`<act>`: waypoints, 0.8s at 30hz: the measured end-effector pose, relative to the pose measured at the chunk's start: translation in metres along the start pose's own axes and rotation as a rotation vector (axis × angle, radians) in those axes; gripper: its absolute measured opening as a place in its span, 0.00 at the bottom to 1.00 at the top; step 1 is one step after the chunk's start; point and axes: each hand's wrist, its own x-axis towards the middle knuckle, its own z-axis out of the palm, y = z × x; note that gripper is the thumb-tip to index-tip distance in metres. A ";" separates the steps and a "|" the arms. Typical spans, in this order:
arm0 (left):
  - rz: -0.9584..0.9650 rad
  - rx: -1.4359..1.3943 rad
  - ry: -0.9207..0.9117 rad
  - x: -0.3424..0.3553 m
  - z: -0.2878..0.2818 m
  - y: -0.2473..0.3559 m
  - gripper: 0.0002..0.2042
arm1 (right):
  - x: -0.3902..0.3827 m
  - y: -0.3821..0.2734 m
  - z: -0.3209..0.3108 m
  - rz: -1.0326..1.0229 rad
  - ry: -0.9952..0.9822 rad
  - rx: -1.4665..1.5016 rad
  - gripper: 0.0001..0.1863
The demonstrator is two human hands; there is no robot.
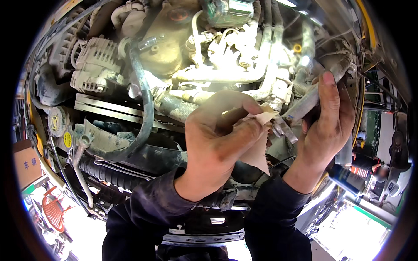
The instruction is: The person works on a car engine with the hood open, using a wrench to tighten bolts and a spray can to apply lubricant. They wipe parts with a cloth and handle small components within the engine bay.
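Observation:
My left hand (213,148), at the lower centre of the head view, pinches a pale folded piece of paper or cloth (254,156) against a metal fitting among the engine pipes. A metal clamp-like piece (285,130) sticks out just right of the pinch. My right hand (324,130) is wrapped round a grey, grimy hose (305,104) at the right, with the thumb lying along its outside. The hose's end by the fitting is partly hidden by fingers and paper.
An alternator (93,65) and a looping black hose (143,104) lie at the left of the engine bay. A green-and-black device (226,11) sits at the top. A spray can (348,178) lies at the lower right. A cardboard box (28,163) and red plastic chair (54,211) stand outside, left.

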 end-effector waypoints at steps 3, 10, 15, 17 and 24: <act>-0.047 -0.061 -0.056 -0.001 -0.004 0.001 0.06 | 0.000 -0.002 -0.001 0.004 -0.036 0.025 0.18; -0.099 0.168 -0.024 0.001 -0.001 0.007 0.14 | 0.001 -0.004 -0.005 0.040 -0.078 -0.009 0.17; -0.229 0.322 -0.049 0.005 -0.005 0.013 0.14 | 0.001 -0.004 -0.007 0.016 -0.060 -0.013 0.17; -0.237 0.332 -0.058 0.007 -0.004 0.011 0.15 | 0.003 -0.003 -0.007 -0.007 -0.052 -0.012 0.17; -0.239 0.389 -0.090 0.008 -0.007 0.013 0.16 | 0.004 -0.003 -0.008 -0.013 -0.055 -0.019 0.16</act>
